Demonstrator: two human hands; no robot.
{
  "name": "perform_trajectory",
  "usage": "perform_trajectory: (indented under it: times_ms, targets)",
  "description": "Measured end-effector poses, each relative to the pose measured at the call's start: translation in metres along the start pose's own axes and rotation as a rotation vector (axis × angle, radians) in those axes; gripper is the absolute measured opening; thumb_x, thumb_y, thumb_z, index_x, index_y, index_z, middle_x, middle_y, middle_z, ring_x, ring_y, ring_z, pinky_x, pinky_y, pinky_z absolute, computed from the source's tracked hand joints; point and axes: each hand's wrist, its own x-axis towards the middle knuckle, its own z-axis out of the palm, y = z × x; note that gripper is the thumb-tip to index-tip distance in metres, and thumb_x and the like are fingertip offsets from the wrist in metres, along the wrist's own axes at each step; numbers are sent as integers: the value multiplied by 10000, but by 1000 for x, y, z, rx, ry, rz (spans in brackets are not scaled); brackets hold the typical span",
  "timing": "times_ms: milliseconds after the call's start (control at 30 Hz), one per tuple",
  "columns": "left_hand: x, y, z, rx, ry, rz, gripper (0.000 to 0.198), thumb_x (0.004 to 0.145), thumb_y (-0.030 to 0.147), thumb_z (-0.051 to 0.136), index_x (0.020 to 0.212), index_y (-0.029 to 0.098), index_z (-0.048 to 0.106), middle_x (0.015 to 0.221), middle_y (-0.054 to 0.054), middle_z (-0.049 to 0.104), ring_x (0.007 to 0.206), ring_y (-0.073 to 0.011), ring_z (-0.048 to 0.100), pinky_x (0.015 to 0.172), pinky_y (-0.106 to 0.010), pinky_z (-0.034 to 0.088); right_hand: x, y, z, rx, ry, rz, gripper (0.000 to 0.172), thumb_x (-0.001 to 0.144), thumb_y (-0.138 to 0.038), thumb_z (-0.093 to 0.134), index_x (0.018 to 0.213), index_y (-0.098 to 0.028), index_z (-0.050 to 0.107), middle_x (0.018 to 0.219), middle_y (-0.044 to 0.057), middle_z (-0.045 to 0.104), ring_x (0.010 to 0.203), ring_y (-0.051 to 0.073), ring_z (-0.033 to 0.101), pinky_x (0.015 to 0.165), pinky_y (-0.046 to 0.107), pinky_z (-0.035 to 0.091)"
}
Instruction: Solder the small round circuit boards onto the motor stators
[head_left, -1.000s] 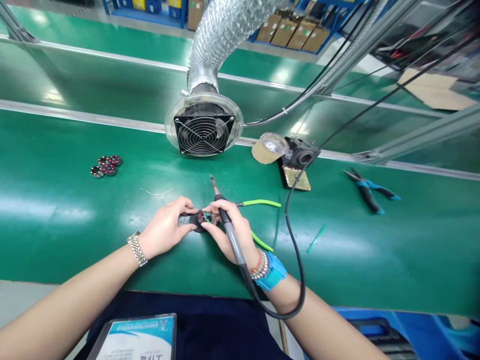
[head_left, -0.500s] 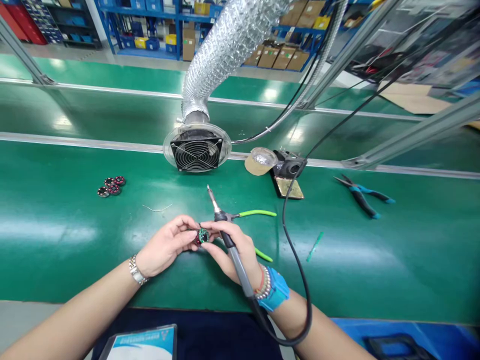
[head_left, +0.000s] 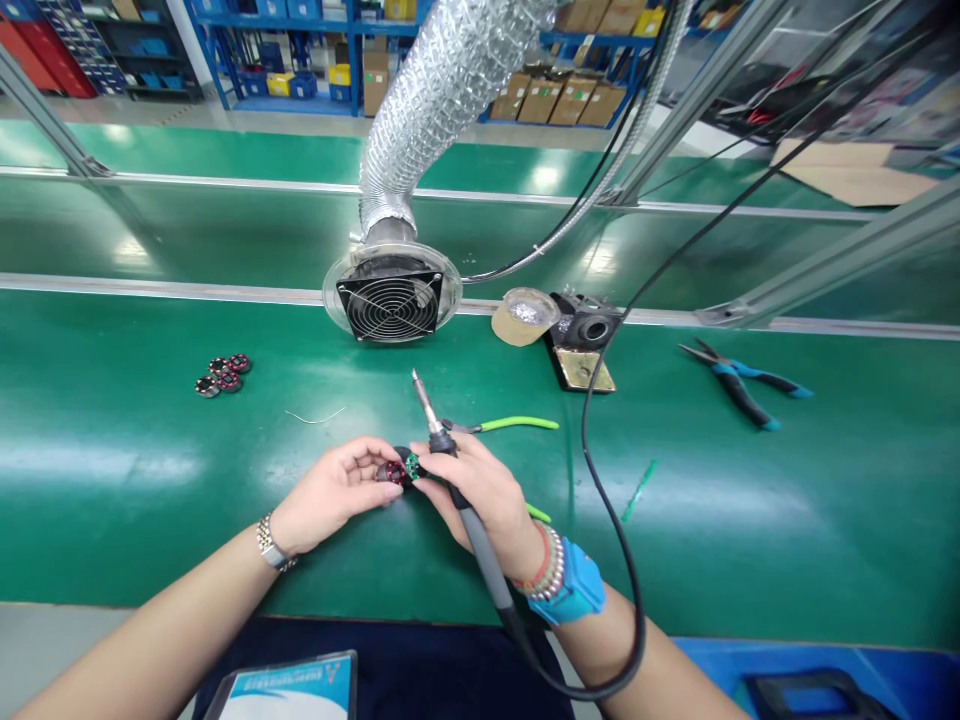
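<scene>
Seated bench work, viewed from the head-worn camera. The **left hand** point(head_left: 334, 490) is closed in a pinch, with thumb and fingertips grasping a **round circuit assembly** point(head_left: 403, 468). This small part has a green board face and a dark, red-marked body, and it is held above the bench, near the middle of the scene. The **right hand** point(head_left: 487, 500) grips a **soldering iron** point(head_left: 476, 530) in a pen hold, and its fingers reach to the near right edge of the assembly. The iron's **metal tip** point(head_left: 424, 403) points far and away from the board. Its black **cord** point(head_left: 600, 500) loops past the right forearm and runs far right.

Around the hands, on a **green bench mat** point(head_left: 112, 520), lie **green-handled pliers** point(head_left: 517, 424), with one handle far of the hands and one near right. A short **wire** point(head_left: 315, 416) lies to the far left, beyond it a **cluster of small round parts** point(head_left: 223, 372). To the right are **blue-handled pliers** point(head_left: 739, 385) and a **green strip** point(head_left: 639, 490).

At the far edge stand a **soldering iron stand** point(head_left: 585, 330) on a **brass-coloured plate** point(head_left: 585, 372), a **tin of metal wool** point(head_left: 525, 315), and a **fume extractor fan** point(head_left: 390, 308) with a **foil duct** point(head_left: 442, 90). The left wrist wears a **metal watch** point(head_left: 270, 542), the right a **blue wrist strap** point(head_left: 566, 585).
</scene>
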Motion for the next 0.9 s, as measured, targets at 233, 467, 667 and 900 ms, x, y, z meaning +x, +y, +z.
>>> perform_trajectory:
  times_ms: [233, 467, 667, 900]
  targets:
    - [-1, -1, -1, 20, -65, 5, 201, 766, 184, 600, 952, 151, 533, 806, -29, 608, 731, -121, 590, 681, -250, 466, -6, 5, -1, -65, -84, -17, 313, 788, -51, 542, 1075, -167, 499, 955, 85, 630, 952, 197, 525, 857, 401, 471]
    - [-1, -2, -2, 41, -54, 17, 174, 754, 157, 592, 910, 162, 515, 779, -9, 578, 715, -113, 571, 631, -227, 458, -5, 0, 2, -47, -89, -16, 308, 785, -42, 546, 1064, -160, 494, 917, 79, 632, 923, 189, 529, 833, 381, 479]
    - [-2, -1, 1, 1, -52, 12, 106, 774, 129, 533, 873, 155, 506, 740, -11, 598, 681, -113, 588, 602, -217, 466, -8, -2, 5, -45, -144, -61, 281, 802, -53, 530, 1057, -165, 499, 903, 77, 633, 901, 196, 546, 802, 381, 483]
    - [-1, 2, -2, -176, -34, -91, 126, 777, 205, 582, 857, 129, 521, 790, -46, 637, 723, -136, 632, 714, -274, 506, -8, 0, 3, -26, -104, -40, 304, 794, -52, 537, 1074, -160, 491, 924, 83, 635, 928, 194, 539, 838, 390, 470]
